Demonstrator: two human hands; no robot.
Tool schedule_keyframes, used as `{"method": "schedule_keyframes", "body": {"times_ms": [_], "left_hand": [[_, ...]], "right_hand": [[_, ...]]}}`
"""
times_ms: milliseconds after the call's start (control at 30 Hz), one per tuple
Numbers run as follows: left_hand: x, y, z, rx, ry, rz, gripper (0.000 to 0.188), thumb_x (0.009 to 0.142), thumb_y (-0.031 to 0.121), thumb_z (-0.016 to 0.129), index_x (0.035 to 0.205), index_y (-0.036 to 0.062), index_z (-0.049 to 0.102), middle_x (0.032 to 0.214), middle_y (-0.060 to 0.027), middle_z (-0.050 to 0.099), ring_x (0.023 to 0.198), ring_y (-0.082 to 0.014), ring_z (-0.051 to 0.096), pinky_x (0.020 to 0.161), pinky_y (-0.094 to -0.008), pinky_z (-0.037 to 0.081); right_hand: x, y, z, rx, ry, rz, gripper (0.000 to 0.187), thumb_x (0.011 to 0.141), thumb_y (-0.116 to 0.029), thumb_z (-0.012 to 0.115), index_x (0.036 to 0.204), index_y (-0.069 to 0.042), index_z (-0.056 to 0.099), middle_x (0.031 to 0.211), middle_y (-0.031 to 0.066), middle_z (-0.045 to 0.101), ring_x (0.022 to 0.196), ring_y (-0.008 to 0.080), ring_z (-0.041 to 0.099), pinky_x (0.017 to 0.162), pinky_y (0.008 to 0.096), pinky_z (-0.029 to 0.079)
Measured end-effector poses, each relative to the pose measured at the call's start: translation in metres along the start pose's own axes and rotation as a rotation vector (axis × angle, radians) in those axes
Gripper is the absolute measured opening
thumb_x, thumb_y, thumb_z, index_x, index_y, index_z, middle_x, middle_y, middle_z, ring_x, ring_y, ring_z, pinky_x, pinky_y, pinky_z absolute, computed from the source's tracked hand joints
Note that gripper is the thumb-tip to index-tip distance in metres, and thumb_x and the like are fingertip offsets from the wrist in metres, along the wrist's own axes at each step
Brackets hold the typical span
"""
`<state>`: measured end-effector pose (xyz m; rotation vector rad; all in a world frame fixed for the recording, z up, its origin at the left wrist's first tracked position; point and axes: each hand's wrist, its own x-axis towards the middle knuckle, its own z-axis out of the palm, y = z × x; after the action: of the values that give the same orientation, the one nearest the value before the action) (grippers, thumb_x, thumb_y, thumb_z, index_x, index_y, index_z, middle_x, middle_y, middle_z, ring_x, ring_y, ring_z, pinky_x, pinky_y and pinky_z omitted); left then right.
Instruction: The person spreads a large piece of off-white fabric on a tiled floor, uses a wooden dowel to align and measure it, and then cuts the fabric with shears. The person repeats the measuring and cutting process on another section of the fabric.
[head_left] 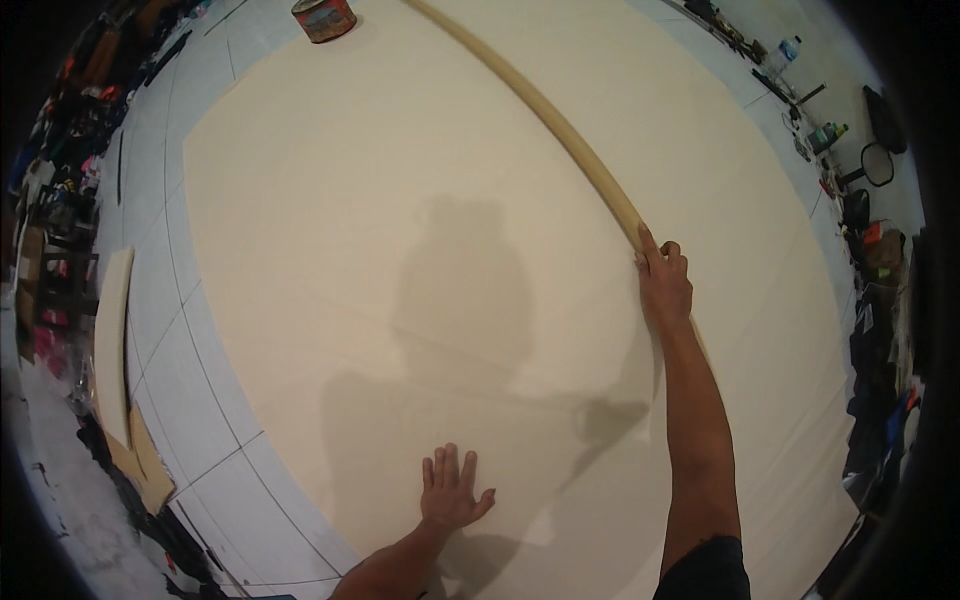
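A large cream sheet (300, 250) is spread over the tiled floor, with my shadow on it. My left hand (450, 492) lies flat on its near part, fingers spread, holding nothing. Across the sheet runs a long tan strip (545, 110), which looks like a wooden batten, from the far middle down toward the right. My right hand (665, 283) grips this strip, with one finger stretched along it and the others curled at its edge. Past the hand, my forearm mostly hides the strip.
A worn red and dark tin can (324, 18) stands on the sheet's far left edge. Pale foam-like board (113, 350) and clutter line the left side. Along the right wall are a plastic bottle (782, 56), a round mirror-like object (876, 165) and other clutter.
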<state>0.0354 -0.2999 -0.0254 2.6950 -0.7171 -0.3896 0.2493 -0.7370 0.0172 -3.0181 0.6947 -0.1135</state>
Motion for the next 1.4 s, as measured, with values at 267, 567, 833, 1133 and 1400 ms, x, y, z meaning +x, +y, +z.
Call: {"method": "schedule_keyframes", "body": {"times_ms": [267,567,833,1133,1400], "left_hand": [[0.0,-0.001,-0.002,0.052,-0.029,-0.002,0.083,0.08,0.054,0.065,0.141,0.002,0.043,0.147,-0.0363,0.03,0.138,-0.0536,0.028,0.111,-0.0679,0.018],[0.004,0.005,-0.008,0.062,-0.029,-0.005,0.078,0.08,0.051,0.063,0.14,0.003,0.046,0.148,-0.0337,0.028,0.137,-0.0516,0.029,0.11,-0.0672,0.023],[-0.002,0.002,-0.005,0.088,-0.087,-0.017,0.087,0.084,0.046,0.059,0.148,-0.0028,0.028,0.154,-0.0361,0.015,0.145,-0.0509,0.013,0.115,-0.0638,0.008],[0.0,0.01,-0.002,0.093,0.037,0.061,0.084,0.085,0.042,0.058,0.149,-0.0037,0.028,0.154,-0.0353,0.017,0.145,-0.0502,0.014,0.116,-0.0622,0.009],[-0.004,0.015,-0.009,0.102,0.028,0.032,0.087,0.084,0.044,0.059,0.15,-0.002,0.026,0.157,-0.0308,0.014,0.147,-0.0456,0.01,0.118,-0.057,0.006]], "right_hand": [[0.049,0.051,0.004,0.077,-0.061,0.146,0.052,0.102,-0.031,0.047,0.152,-0.033,0.032,0.103,0.0168,0.055,0.085,0.0328,0.059,0.08,0.0461,0.055],[-0.024,0.041,-0.005,0.055,-0.096,0.248,0.048,0.103,-0.033,0.044,0.15,-0.029,0.036,0.104,0.0176,0.053,0.092,0.0354,0.06,0.077,0.0479,0.056],[-0.338,0.096,-0.011,0.011,-0.088,0.279,0.051,0.094,-0.024,0.061,0.143,-0.028,0.048,0.109,0.0159,0.055,0.098,0.0346,0.058,0.078,0.0459,0.055],[-0.384,0.201,-0.032,0.106,-0.062,0.659,0.055,0.099,-0.027,0.052,0.152,-0.026,0.034,0.108,0.0177,0.053,0.091,0.0344,0.06,0.079,0.0443,0.053],[-0.472,0.042,-0.021,0.101,-0.126,0.573,0.055,0.096,-0.026,0.059,0.147,-0.033,0.04,0.111,0.0142,0.053,0.095,0.0328,0.056,0.076,0.046,0.055]]}}
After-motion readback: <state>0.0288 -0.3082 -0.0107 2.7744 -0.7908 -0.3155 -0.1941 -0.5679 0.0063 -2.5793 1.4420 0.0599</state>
